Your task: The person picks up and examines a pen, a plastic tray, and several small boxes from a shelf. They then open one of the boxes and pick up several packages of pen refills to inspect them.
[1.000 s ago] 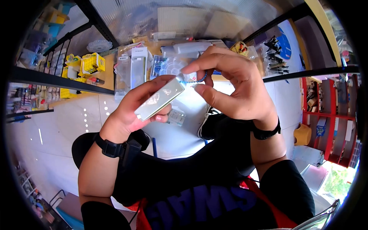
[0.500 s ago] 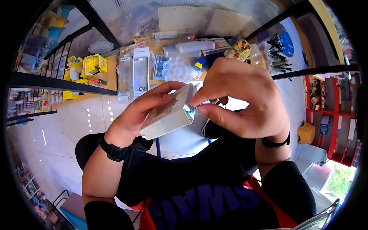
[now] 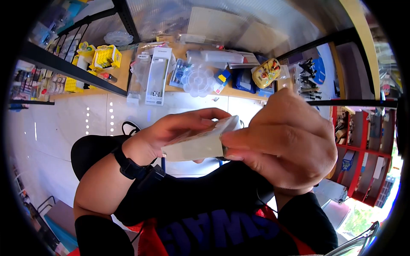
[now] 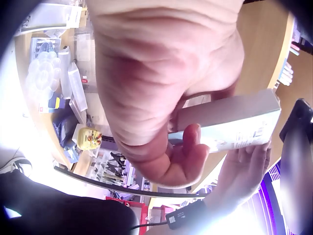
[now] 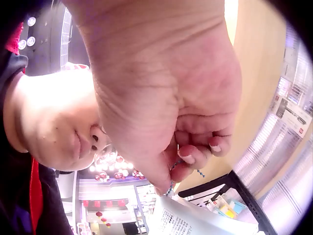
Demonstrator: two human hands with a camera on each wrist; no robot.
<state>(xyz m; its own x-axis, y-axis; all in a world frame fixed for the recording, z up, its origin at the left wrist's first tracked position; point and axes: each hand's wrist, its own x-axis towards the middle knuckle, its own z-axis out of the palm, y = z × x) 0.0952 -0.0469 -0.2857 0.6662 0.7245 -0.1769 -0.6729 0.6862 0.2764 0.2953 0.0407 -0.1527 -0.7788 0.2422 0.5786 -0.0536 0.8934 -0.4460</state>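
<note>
Looks off-white on the box, with dark print in rows; speckled blue and white along the cord. Shows pale tan on the counter, yellow with a multicoloured print on the pouch, red on the shelving, purple-blue lettering over black on the shirt.

A cloudy, ridged wall rises behind a wooden tabletop near the top. Pale floor tiles lie at the left. Red shelves stand at the right, above bright light.
</note>
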